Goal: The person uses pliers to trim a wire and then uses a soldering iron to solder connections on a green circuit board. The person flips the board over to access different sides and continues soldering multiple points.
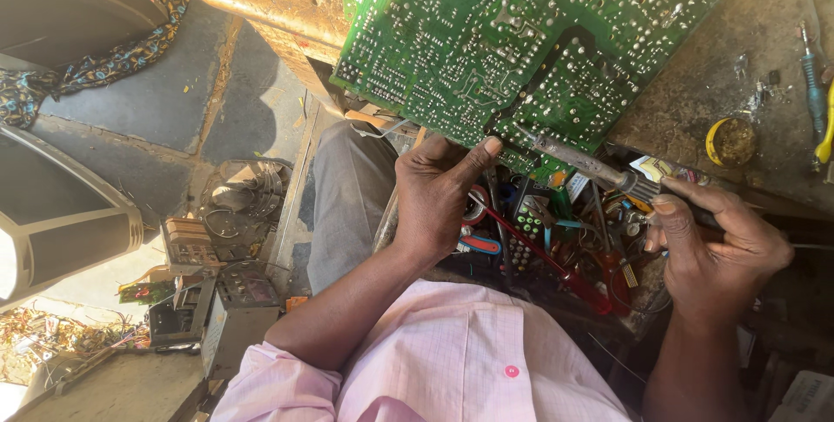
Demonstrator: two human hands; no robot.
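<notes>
The board is filling the upper middle of the frame, solder side facing the camera, leaning off the edge of a worn bench so that its lower edge is hanging over a drawer of clutter. That tilt is likely keeping the joints in the light and within reach.

The left hand, at the centre of the frame, is steadying the board from below: the thumb is pressing up against the lower edge and the fingers are curling in close, narrow, seemingly gripping the rim, though what lies under them is hidden.

The right hand, at the right of the frame, is holding the iron by its handle, fingers wrapped tight around it, thumb lying along the top. The wrist is bending inward so the shaft is running up and left, with the tip touching the board's lower edge just beside the left thumb.

Both forearms are coming up from the bottom of the frame, the left out of a rolled pink sleeve.

A red screwdriver is lying slantwise across the drawer between the hands. A yellow tin is sitting on the bench at the right, near a blue tool.
</notes>
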